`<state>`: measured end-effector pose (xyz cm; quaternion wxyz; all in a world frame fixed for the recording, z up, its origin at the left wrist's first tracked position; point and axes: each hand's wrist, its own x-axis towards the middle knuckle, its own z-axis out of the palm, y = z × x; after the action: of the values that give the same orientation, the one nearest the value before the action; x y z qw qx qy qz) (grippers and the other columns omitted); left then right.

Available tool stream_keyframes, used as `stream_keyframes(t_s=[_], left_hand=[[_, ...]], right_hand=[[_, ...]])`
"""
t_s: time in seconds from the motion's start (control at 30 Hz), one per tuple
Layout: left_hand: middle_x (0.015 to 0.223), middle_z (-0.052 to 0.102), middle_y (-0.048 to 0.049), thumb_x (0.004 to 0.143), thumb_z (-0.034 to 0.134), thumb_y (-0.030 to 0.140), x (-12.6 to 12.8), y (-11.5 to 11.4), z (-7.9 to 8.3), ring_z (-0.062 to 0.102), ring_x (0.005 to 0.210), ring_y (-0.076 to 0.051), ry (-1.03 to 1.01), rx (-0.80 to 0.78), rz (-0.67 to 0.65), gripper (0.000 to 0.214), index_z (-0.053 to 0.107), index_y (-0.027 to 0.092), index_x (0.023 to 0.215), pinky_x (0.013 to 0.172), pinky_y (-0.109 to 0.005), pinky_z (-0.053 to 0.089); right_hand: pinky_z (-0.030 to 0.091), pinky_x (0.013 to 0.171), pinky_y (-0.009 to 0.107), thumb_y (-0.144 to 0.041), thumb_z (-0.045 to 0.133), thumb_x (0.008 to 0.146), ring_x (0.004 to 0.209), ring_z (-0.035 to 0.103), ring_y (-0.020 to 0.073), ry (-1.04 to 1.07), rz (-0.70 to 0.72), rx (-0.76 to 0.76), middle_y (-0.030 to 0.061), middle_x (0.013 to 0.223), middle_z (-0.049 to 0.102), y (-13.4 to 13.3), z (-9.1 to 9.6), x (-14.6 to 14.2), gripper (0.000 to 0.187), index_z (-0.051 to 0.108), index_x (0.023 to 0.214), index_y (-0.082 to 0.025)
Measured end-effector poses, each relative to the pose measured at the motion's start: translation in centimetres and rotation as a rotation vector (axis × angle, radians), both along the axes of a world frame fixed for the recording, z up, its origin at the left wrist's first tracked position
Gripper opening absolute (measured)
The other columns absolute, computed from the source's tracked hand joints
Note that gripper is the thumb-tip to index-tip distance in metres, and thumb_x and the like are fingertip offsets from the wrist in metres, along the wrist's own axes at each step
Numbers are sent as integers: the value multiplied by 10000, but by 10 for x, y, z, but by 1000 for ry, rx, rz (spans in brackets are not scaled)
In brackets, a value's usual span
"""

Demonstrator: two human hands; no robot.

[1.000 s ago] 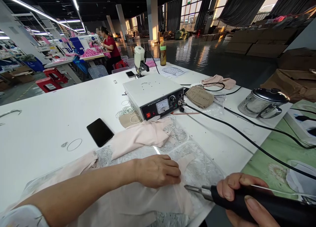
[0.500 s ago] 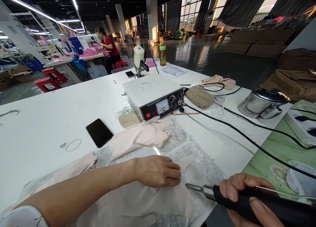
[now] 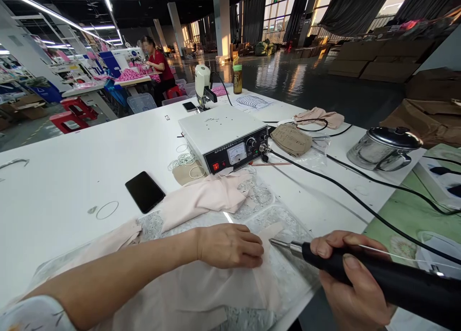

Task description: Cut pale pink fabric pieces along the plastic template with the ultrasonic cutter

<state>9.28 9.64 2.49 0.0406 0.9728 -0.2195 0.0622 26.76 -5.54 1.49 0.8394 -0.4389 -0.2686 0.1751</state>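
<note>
My left hand (image 3: 232,247) lies palm down on thin pale pink fabric (image 3: 187,292), its fingers side by side and bearing on the cloth; the thumb is hidden. My right hand (image 3: 355,278) is wrapped round the black handle of an ultrasonic cutter (image 3: 389,288). The cutter's narrow metal tip points left at a strip of the fabric, just right of my left fingers; whether it touches cannot be made out. Beneath the fabric is a clear, scuffed sheet (image 3: 298,235). More pink fabric (image 3: 205,201) is bunched beyond my left hand.
A white control box (image 3: 223,124) with dials stands behind the fabric, its black cable (image 3: 334,179) running right. Nearby are a phone (image 3: 144,191), elastic loops (image 3: 180,162), card patterns (image 3: 291,140) and a lidded metal mug (image 3: 383,151). A person in red (image 3: 158,64) sits farther back.
My right hand has moved left and slightly up with the cutter, bringing its tip to the upper part of the fabric strip. My left hand has stayed in place.
</note>
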Motion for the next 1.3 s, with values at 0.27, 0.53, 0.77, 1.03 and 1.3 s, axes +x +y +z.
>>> stream_keyframes(t_s=[0.27,0.53,0.77,1.03,1.3], left_hand=[[1104,689,-86,1009,472,114,1,2,3,606,1089,-181,10,-2,2,205,676,130,1009,840,-274,472],[1010,690,-94,997,490,92,3,3,6,623,1052,-186,-38,18,-31,191,679,120,985,844,-269,483],[1010,694,-102,1002,462,81,4,7,5,609,1111,-198,-67,13,-63,235,696,106,985,950,-280,483],[967,692,-94,993,492,97,4,5,1,621,1067,-189,-75,10,-61,208,697,118,967,955,-264,486],[941,676,-86,974,481,60,4,5,0,619,1056,-184,-42,-2,-54,220,672,156,923,916,-262,500]], right_hand=[[502,506,319,-203,627,733,544,519,120,-5,11,17,-9,723,562,3,1,0,105,601,835,-203],[509,522,324,-215,632,744,560,543,127,-6,11,22,-7,741,571,3,-1,1,116,611,858,-209],[501,508,311,-260,653,749,532,533,119,16,27,22,-12,718,554,4,6,2,116,605,842,-211],[482,428,266,-329,658,782,473,497,103,53,208,-65,-16,671,519,-22,23,-9,138,587,815,-215],[476,403,267,-350,676,777,451,490,106,-15,168,-89,-19,646,509,-22,25,-11,165,578,784,-217]])
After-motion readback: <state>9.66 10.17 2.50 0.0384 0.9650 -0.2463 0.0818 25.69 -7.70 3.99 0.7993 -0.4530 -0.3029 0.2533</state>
